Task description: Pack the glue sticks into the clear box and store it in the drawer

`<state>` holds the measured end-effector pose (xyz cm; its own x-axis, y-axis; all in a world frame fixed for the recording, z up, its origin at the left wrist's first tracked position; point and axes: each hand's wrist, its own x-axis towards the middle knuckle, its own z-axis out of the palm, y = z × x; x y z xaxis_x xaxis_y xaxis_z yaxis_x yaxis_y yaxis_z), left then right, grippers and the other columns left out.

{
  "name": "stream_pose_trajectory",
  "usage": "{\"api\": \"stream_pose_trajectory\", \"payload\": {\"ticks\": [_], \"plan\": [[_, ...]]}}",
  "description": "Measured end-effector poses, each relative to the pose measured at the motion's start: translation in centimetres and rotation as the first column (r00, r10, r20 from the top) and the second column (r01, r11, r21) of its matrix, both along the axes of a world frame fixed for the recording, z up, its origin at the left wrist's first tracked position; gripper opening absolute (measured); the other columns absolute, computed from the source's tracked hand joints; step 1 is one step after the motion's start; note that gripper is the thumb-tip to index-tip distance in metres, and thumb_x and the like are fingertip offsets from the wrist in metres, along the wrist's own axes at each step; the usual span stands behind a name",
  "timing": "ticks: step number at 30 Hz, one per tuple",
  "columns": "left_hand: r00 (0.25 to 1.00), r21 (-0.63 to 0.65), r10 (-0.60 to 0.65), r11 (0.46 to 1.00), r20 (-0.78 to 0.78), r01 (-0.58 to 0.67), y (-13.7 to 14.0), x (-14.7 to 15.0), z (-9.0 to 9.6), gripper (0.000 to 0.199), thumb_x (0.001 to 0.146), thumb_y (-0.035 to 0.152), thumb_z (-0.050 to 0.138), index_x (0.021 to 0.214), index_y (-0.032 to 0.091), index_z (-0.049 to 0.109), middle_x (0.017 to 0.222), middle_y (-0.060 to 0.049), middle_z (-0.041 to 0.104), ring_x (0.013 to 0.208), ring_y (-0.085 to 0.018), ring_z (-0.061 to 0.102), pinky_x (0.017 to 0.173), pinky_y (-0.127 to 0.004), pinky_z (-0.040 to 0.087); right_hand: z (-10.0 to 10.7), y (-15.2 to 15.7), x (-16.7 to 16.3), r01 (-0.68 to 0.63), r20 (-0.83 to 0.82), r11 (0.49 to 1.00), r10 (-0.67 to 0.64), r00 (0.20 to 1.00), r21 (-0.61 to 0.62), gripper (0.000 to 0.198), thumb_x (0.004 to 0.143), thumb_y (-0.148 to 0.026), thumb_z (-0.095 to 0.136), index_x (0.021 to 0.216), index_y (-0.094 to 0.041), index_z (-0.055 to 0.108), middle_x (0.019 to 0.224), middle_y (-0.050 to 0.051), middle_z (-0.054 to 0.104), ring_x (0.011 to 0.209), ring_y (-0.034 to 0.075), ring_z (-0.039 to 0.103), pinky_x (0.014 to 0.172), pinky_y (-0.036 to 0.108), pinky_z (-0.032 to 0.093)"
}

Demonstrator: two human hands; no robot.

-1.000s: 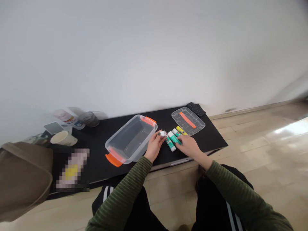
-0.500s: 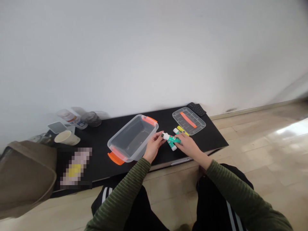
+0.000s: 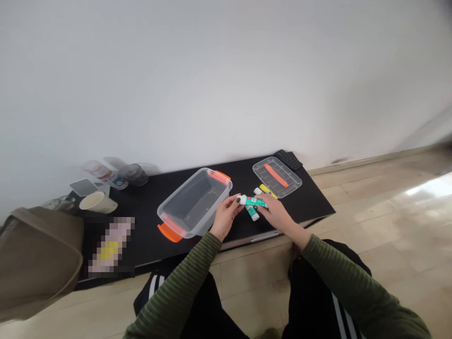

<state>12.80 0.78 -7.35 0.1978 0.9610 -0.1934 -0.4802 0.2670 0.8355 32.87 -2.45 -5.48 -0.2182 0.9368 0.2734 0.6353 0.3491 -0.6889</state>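
A green-and-white glue stick is held between both hands over the black table. My left hand pinches its white cap end. My right hand is closed around the other end of the green body. Below it lies a second green glue stick on the table, partly covered. Beyond my right fingers, a white cap and a yellow glue stick show in part. Just left of my left hand stands a clear plastic box with orange latches, its top uncovered.
The clear lid with an orange handle lies at the back right, beside a black object. To the left are a paper cup, a dark glass jar, a white bottle and a brown bag. A wall rises behind the table.
The held glue stick has turned slightly towards level, its body end rising a little. My right fingers have shifted on it. The box, lid and other things stay put.
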Motion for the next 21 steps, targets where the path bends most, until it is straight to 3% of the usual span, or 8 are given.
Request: {"api": "stream_pose_trajectory", "payload": {"ticks": [8, 16, 21], "plan": [[1.000, 0.011, 0.003, 1.000, -0.023, -0.003, -0.08, 0.03, -0.27, 0.039, 0.071, 0.036, 0.084, 0.102, 0.015, 0.075, 0.110, -0.009, 0.072, 0.106, -0.021, 0.067, 0.104, -0.042, 0.050, -0.18, -0.07, -0.05, 0.012, 0.025, 1.000, -0.012, 1.000, -0.003, 0.032, 0.092, -0.022, 0.052, 0.123, -0.021, 0.060, 0.114, 0.010, 0.063, 0.108, 0.023, 0.058, 0.099, 0.038, 0.045], [0.998, 0.029, 0.018, 0.999, -0.060, -0.016, -0.31, 0.19, -0.16, 0.041, 0.068, 0.038, 0.086, 0.099, 0.015, 0.076, 0.110, -0.009, 0.073, 0.105, -0.022, 0.067, 0.103, -0.043, 0.050, 0.02, -0.20, -0.04, 0.010, -0.052, 1.000, -0.012, 0.999, -0.024, 0.030, 0.091, -0.024, 0.055, 0.119, -0.021, 0.064, 0.114, 0.009, 0.068, 0.108, 0.022, 0.062, 0.098, 0.037, 0.045], [0.998, 0.043, 0.013, 0.999, -0.065, -0.011, -0.36, 0.09, 0.07, 0.041, 0.068, 0.036, 0.086, 0.102, 0.016, 0.076, 0.112, -0.009, 0.072, 0.106, -0.023, 0.067, 0.103, -0.043, 0.050, 0.08, -0.16, -0.11, 0.049, -0.091, 0.994, -0.058, 0.994, -0.093, 0.029, 0.090, -0.028, 0.058, 0.117, -0.023, 0.067, 0.114, 0.006, 0.071, 0.106, 0.021, 0.064, 0.097, 0.035, 0.046]]}}
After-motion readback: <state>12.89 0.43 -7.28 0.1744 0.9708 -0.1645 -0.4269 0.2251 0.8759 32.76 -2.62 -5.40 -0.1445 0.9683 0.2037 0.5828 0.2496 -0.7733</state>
